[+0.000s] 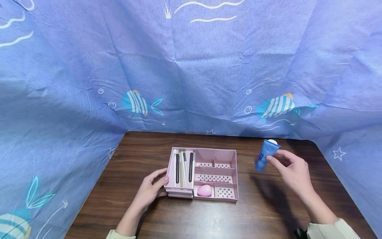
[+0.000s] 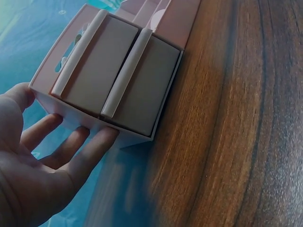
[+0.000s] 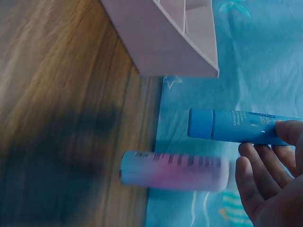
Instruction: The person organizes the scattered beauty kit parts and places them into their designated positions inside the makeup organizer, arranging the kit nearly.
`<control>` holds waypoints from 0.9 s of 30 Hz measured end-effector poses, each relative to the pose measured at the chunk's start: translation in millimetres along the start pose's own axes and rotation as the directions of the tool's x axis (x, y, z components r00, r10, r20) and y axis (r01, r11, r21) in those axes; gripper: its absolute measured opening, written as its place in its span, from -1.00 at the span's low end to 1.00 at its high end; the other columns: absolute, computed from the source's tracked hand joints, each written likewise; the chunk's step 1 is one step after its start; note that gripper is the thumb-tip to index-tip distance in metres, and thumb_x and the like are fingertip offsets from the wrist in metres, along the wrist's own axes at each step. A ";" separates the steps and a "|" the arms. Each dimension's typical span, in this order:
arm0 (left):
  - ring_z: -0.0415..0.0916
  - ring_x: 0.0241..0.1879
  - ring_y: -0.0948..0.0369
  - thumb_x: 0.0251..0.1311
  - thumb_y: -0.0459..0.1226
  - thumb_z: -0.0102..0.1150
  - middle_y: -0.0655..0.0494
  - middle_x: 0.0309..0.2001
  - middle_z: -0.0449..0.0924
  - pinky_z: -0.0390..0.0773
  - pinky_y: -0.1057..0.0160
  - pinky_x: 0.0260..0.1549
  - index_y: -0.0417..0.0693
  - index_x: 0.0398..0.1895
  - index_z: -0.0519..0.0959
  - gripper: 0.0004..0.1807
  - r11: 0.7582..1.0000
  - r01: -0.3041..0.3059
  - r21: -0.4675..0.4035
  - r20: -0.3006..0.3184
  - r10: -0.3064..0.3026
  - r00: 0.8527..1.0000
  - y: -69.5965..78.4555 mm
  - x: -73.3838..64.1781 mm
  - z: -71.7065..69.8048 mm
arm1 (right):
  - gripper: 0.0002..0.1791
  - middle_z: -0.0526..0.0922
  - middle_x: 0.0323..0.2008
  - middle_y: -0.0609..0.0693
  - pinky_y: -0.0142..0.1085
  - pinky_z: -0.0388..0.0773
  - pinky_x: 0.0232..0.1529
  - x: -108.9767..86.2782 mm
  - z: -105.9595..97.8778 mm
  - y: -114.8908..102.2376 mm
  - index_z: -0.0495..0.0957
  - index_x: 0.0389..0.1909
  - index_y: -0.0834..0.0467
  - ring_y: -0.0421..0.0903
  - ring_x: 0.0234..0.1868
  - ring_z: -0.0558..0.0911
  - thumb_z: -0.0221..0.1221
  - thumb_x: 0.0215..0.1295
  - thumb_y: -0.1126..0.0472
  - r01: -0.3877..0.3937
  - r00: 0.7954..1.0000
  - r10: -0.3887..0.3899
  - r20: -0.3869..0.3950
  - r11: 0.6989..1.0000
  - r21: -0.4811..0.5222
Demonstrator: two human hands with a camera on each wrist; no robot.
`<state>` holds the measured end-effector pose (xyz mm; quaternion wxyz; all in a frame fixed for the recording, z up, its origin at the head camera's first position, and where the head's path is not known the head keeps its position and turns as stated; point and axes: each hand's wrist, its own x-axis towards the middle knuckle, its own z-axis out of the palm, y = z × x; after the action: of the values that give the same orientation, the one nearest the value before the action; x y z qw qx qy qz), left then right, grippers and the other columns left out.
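A pink divided organizer (image 1: pixel 215 200) sits on the table, and my left hand (image 1: pixel 150 189) touches its left side. In the left wrist view the thumb is at one corner, and the fingertips (image 2: pixel 111 135) spread along the side wall near two drawer fronts (image 2: pixel 147 87). To the organizer's right, my right hand (image 1: pixel 293 169) holds a blue squeeze tube (image 1: pixel 265 156) above the table, crimped end up and capped end down. The thumb lies across the tube with fingers behind it. Beyond the tube, partly hidden in the head view, stands a pink-and-blue bottle (image 3: pixel 175 171) with a white top.
Several makeup brushes (image 1: pixel 182 166) lie in the organizer's left compartment. A pink makeup sponge (image 1: pixel 204 190) rests in a small front compartment. Other compartments have perforated floors. A blue fish-print cloth (image 1: pixel 191 83) hangs behind the dark wooden table (image 1: pixel 209 222).
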<state>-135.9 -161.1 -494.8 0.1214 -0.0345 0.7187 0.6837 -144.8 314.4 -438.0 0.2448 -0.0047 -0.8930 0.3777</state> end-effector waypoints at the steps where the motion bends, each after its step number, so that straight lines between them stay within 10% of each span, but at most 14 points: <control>1: 0.66 -0.05 0.09 0.42 -0.25 0.22 -0.31 0.30 0.43 0.78 0.03 -0.15 -0.17 0.43 0.42 -0.45 1.000 0.000 0.001 0.001 0.000 1.000 0.0 0.1 -0.1 | -0.80 0.71 -0.43 -0.39 -0.61 0.46 -0.45 1.5 2.2 -3.5 0.75 -0.17 0.07 -0.50 -0.46 0.59 0.48 0.21 0.16 0.009 1.000 -0.009 0.012 1.000 0.009; 7: 0.66 -0.06 0.08 0.42 -0.25 0.23 -0.30 0.30 0.44 0.78 0.02 -0.17 -0.17 0.43 0.43 -0.45 1.000 -0.008 0.004 0.009 0.008 1.000 -1.3 1.3 -1.4 | -0.81 0.78 -0.37 0.06 -0.58 0.54 -0.46 9.1 17.9 -25.8 0.73 -0.14 0.10 -0.42 -0.47 0.66 0.44 0.25 0.20 0.055 0.995 -0.062 0.082 0.995 0.089; 27: 0.65 -0.05 0.05 0.39 -0.29 0.24 -0.27 0.23 0.49 0.78 0.04 -0.17 -0.09 0.41 0.47 -0.47 0.999 -0.033 0.006 0.001 0.033 0.999 -2.6 3.2 -1.2 | -0.76 0.81 -0.25 0.12 -0.63 0.58 -0.26 19.0 77.8 -65.6 0.73 -0.06 0.21 -0.40 -0.29 0.67 0.42 0.26 0.29 0.108 0.981 -0.148 0.127 0.954 0.280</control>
<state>-138.6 -162.1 -498.0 0.1104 -0.0222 0.7211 0.6836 -184.2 218.8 -431.7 0.2006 0.1148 -0.8467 0.4793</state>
